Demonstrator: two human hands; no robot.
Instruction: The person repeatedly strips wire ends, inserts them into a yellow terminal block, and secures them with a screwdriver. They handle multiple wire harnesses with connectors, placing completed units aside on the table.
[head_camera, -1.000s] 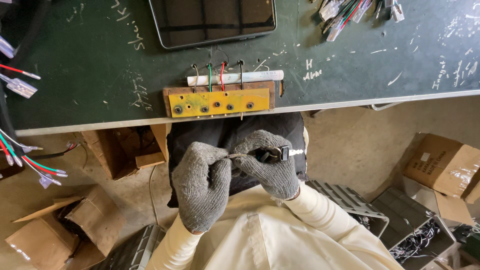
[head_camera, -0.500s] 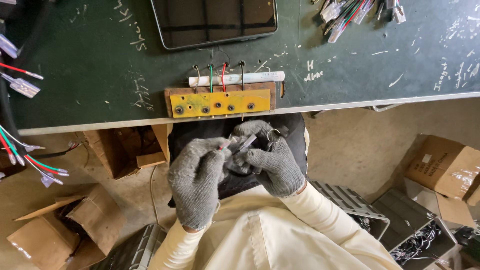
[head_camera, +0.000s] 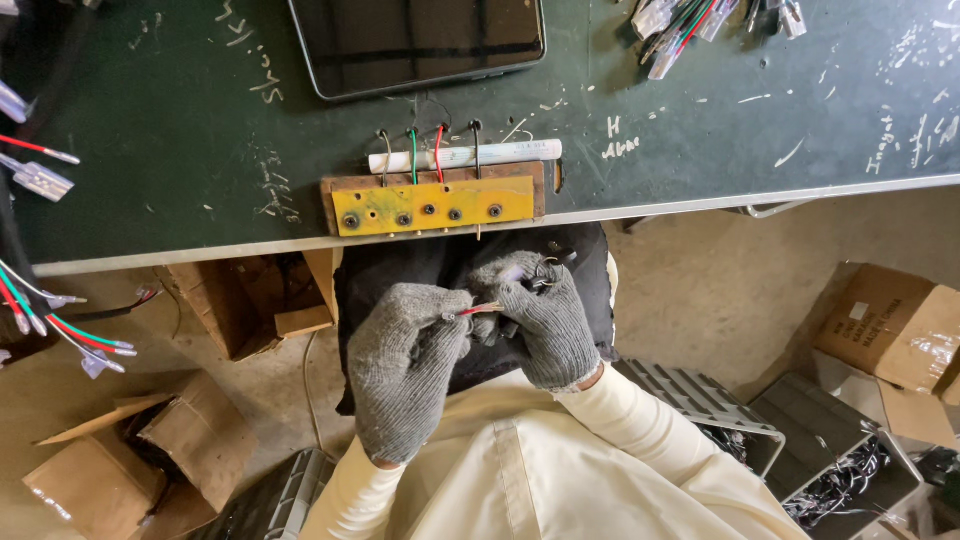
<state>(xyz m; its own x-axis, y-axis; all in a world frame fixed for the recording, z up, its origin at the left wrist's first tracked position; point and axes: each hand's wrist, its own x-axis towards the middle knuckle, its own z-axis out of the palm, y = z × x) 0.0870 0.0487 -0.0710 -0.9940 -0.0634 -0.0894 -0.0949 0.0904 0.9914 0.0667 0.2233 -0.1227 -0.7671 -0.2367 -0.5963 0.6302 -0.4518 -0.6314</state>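
Two gloved hands met over your lap: your left hand (head_camera: 405, 365) pinched a thin red wire (head_camera: 482, 309) whose length ran rightward into your right hand (head_camera: 535, 310), closed around it and a small dark tool (head_camera: 552, 268).

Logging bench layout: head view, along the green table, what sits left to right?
Loose wires with connectors at the left edge → yellow-faced wooden jig with the white tube behind it → bundle of coloured wires at top right.
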